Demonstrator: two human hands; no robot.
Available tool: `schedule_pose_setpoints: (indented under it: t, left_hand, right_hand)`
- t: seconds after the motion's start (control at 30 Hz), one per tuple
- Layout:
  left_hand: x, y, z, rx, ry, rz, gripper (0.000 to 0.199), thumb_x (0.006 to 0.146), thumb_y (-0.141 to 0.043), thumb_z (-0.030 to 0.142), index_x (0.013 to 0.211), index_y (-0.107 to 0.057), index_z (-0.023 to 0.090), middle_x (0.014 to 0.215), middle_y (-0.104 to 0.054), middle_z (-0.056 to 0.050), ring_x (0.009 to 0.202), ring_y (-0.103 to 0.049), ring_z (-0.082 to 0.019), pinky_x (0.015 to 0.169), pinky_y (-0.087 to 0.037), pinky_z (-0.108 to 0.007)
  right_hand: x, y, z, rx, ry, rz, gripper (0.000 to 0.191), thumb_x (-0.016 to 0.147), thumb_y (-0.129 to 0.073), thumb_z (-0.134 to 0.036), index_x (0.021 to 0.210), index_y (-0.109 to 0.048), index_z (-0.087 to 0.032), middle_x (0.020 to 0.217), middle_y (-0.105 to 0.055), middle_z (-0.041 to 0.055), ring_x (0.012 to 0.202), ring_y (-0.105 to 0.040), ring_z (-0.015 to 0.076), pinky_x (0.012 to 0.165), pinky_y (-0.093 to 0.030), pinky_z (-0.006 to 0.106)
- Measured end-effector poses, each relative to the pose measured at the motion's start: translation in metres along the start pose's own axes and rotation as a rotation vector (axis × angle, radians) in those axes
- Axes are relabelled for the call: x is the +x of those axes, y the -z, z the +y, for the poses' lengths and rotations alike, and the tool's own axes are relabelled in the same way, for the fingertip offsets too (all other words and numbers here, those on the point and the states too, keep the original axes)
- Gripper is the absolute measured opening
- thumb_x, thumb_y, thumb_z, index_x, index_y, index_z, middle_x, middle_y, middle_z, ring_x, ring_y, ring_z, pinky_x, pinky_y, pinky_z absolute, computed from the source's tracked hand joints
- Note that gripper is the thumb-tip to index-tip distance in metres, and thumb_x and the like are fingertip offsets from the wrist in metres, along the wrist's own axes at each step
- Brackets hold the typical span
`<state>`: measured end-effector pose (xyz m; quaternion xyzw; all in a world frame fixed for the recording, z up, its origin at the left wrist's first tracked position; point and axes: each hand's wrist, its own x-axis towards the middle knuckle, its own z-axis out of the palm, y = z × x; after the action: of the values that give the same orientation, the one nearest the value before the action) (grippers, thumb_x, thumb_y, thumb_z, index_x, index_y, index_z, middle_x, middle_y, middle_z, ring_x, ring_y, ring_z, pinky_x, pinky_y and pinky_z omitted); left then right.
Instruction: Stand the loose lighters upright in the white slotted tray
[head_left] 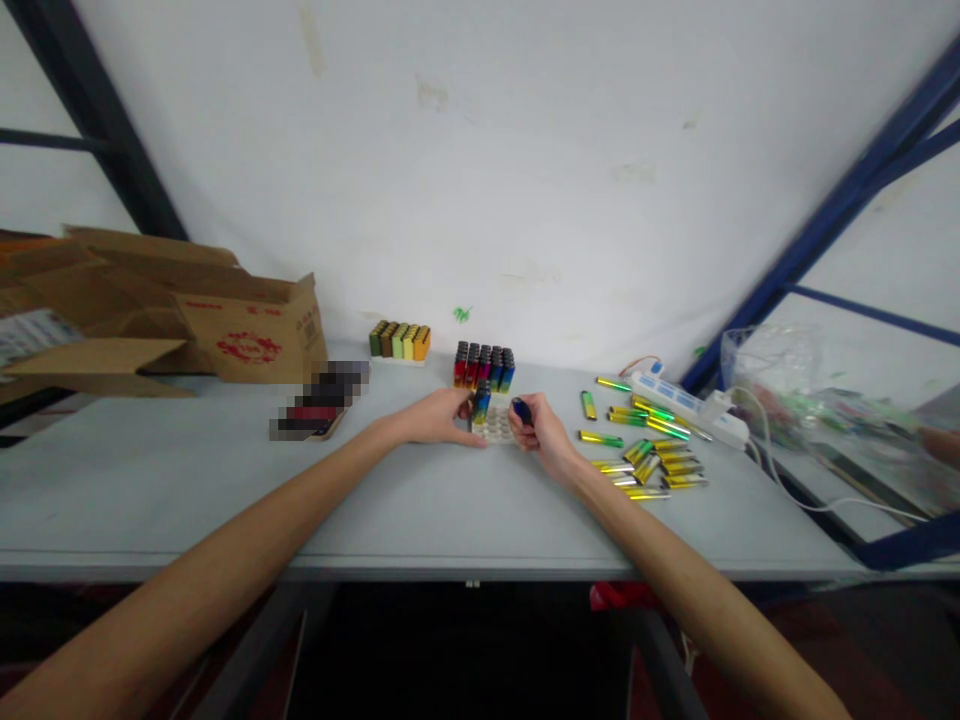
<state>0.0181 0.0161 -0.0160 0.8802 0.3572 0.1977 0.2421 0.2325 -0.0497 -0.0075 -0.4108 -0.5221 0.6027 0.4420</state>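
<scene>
**Right hand level with the pockets, lighter pinched**

Here's my view from the head camera — the right hand (538, 428) is pinching a dark lighter (521, 409) between thumb and fingers, only one end showing out of the fist. The pale tray (501, 428) lies just to its left, between the two hands, well in from the worktop's (450, 520) front edge. That's the relation I'd say counts: bare pockets right beside the lighter, with the right hand close at the tray's right end. The lighter's long axis looks tilted to me, showing end up and toward the tray; the rest is hidden, so I can't read the angle exactly. Compare the blue lighter (482, 402), upright at the tray's left end! The left hand (435, 415) is there, thumb spread away from fingers, fingertips beside that upright one — whether they grip anything, I can't tell. Toward the worktop's back edge, dark-topped lighters (484, 368) stand in a block; over by its right end, yellow-green lighters (652, 445) lie loose.
</scene>
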Motion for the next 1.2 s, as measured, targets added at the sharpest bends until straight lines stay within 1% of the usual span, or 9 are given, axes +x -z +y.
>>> schedule_pose_setpoints:
  t: [0.13,0.2,0.27,0.4,0.5,0.6,0.77,1.0,1.2]
  left_hand:
    - [0.0,0.0,0.001,-0.018,-0.003,-0.002,0.066,0.064,-0.079,0.065,0.105,-0.063,0.016,0.094,-0.069,-0.006,0.083,-0.064,-0.025,0.072,-0.048,-0.031]
    - [0.0,0.0,0.001,-0.03,-0.009,-0.01,0.066,0.065,-0.079,0.064,0.107,-0.063,0.016,0.095,-0.069,-0.006,0.084,-0.065,-0.025,0.073,-0.049,-0.032]
    - [0.0,0.0,0.001,-0.034,-0.017,-0.017,0.066,0.066,-0.079,0.063,0.11,-0.063,0.016,0.096,-0.07,-0.006,0.085,-0.065,-0.025,0.074,-0.049,-0.032]
    - [-0.001,0.0,0.002,-0.055,-0.031,-0.027,0.071,0.067,-0.079,0.06,0.118,-0.061,0.015,0.098,-0.07,-0.007,0.085,-0.065,-0.026,0.074,-0.049,-0.032]
    - [-0.001,0.0,0.003,-0.081,-0.039,-0.026,0.073,0.067,-0.079,0.06,0.122,-0.059,0.015,0.099,-0.069,-0.006,0.085,-0.064,-0.025,0.075,-0.049,-0.032]
    - [-0.002,0.001,0.004,-0.071,-0.039,-0.019,0.072,0.067,-0.079,0.061,0.12,-0.06,0.015,0.097,-0.069,-0.006,0.084,-0.063,-0.025,0.072,-0.048,-0.031]
    - [-0.002,0.001,0.005,-0.037,-0.042,-0.006,0.065,0.066,-0.078,0.063,0.108,-0.062,0.016,0.093,-0.067,-0.005,0.08,-0.061,-0.024,0.068,-0.045,-0.03]
    - [-0.001,0.0,0.006,0.035,-0.017,-0.008,0.066,0.065,-0.076,0.068,0.102,-0.062,0.015,0.087,-0.065,-0.005,0.077,-0.06,-0.023,0.066,-0.042,-0.03]
    - [0.001,-0.007,0.001,0.045,-0.042,0.042,0.064,0.065,-0.077,0.071,0.095,-0.06,0.017,0.083,-0.064,-0.003,0.074,-0.06,-0.021,0.064,-0.041,-0.029]
  right_hand:
    - [0.003,0.001,0.001,0.106,-0.017,-0.007,0.041,0.086,-0.049,-0.062,0.078,-0.052,-0.021,0.057,-0.025,-0.0088,0.046,-0.018,0.0087,0.043,-0.014,0.023]
    - [0.005,0.002,0.002,0.14,0.025,-0.008,0.045,0.084,-0.055,-0.067,0.094,-0.056,-0.023,0.061,-0.033,-0.0082,0.047,-0.025,0.0089,0.044,-0.019,0.021]
    - [0.006,0.001,0.004,0.1,0.102,0.014,0.046,0.083,-0.061,-0.067,0.101,-0.058,-0.025,0.067,-0.041,-0.0064,0.052,-0.035,0.0098,0.047,-0.028,0.021]
    - [0.008,0.002,0.008,-0.139,0.257,0.098,0.044,0.084,-0.063,-0.063,0.104,-0.066,-0.024,0.093,-0.058,0.0026,0.079,-0.055,0.0163,0.061,-0.048,0.025]
    - [0.007,0.004,0.007,-0.283,0.363,0.118,0.042,0.088,-0.06,-0.062,0.105,-0.069,-0.024,0.111,-0.06,0.0061,0.101,-0.057,0.0206,0.077,-0.052,0.029]
    - [0.006,0.006,0.005,-0.388,0.427,0.092,0.038,0.091,-0.06,-0.057,0.101,-0.069,-0.022,0.093,-0.062,0.0035,0.09,-0.057,0.019,0.079,-0.049,0.029]
    - [0.007,0.01,0.007,-0.452,0.456,0.13,0.035,0.087,-0.068,-0.053,0.1,-0.068,-0.02,0.069,-0.053,-0.0029,0.064,-0.048,0.0136,0.061,-0.04,0.026]
    - [0.008,0.005,0.015,-0.62,0.459,0.244,0.039,0.083,-0.072,-0.057,0.089,-0.066,-0.018,0.066,-0.067,-0.0001,0.059,-0.059,0.0148,0.057,-0.042,0.025]
    - [0.013,-0.001,0.019,-0.748,0.481,0.318,0.043,0.082,-0.07,-0.062,0.078,-0.057,-0.021,0.066,-0.071,0.002,0.057,-0.063,0.0167,0.054,-0.044,0.026]
